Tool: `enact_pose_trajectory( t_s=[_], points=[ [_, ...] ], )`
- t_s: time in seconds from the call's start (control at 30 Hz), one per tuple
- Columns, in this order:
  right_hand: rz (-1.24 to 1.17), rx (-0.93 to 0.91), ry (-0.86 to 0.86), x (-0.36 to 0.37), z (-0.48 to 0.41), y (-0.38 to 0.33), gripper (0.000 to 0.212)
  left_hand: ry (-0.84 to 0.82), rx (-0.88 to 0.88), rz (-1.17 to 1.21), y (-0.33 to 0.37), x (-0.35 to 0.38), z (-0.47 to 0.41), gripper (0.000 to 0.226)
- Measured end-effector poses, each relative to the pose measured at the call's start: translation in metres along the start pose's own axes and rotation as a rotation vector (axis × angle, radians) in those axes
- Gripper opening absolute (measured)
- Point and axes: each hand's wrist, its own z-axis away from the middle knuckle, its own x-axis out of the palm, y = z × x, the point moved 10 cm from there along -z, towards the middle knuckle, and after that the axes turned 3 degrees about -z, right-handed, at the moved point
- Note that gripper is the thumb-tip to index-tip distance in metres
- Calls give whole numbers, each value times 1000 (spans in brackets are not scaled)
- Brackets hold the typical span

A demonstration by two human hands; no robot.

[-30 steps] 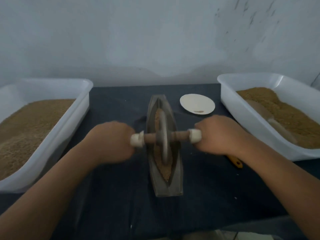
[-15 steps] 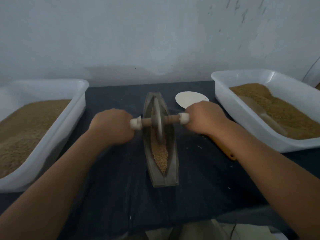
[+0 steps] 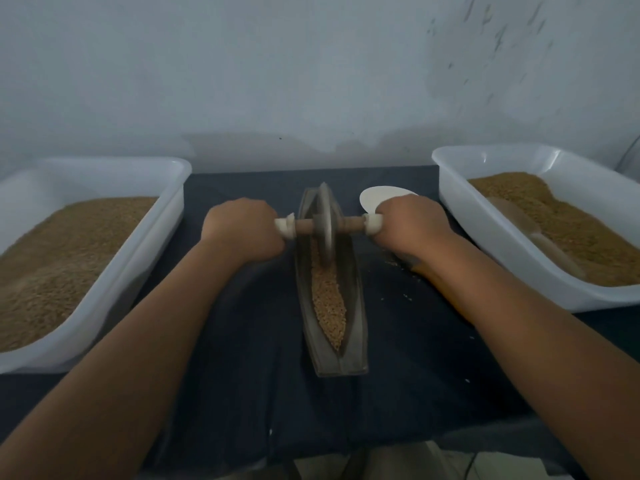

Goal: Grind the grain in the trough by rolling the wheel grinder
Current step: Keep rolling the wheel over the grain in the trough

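The trough lies on a dark cloth at the centre of the scene, with its long axis running near to far. A strip of grain fills its channel from the near tip up to the wheel.

The wheel grinder stands upright in the far part of the trough, its rim down in the grain. Its wooden axle runs left to right across the trough.

The left hand is clamped round the left end of the axle, fingers curled over it. The right hand grips the right end in the same manner. The hands sit on opposite sides of the trough, well apart.

A white plate lies just beyond the right hand, partly hidden by it. A few loose grains lie on the cloth beside the right wrist.

The left tub and the right tub, both white, flank the trough, each holding brown grain.
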Motion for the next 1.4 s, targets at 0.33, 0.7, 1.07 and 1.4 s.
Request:
enact_pose_trajectory(
  t_s=[0.33, 0.7, 1.07, 1.4],
  points=[
    [-73, -82, -253, 12, 70, 6, 35, 49, 161, -48, 7, 3, 74, 28],
    [-11, -19, -113, 2, 18, 2, 27, -115, 65, 39, -1, 17, 15, 22],
    [-18, -2, -66, 4, 24, 4, 32, 15, 42, 25, -4, 14, 20, 29],
    [-54, -47, -373, 13, 43, 3, 22, -7, 122, 8, 4, 12, 55, 22]
  ],
)
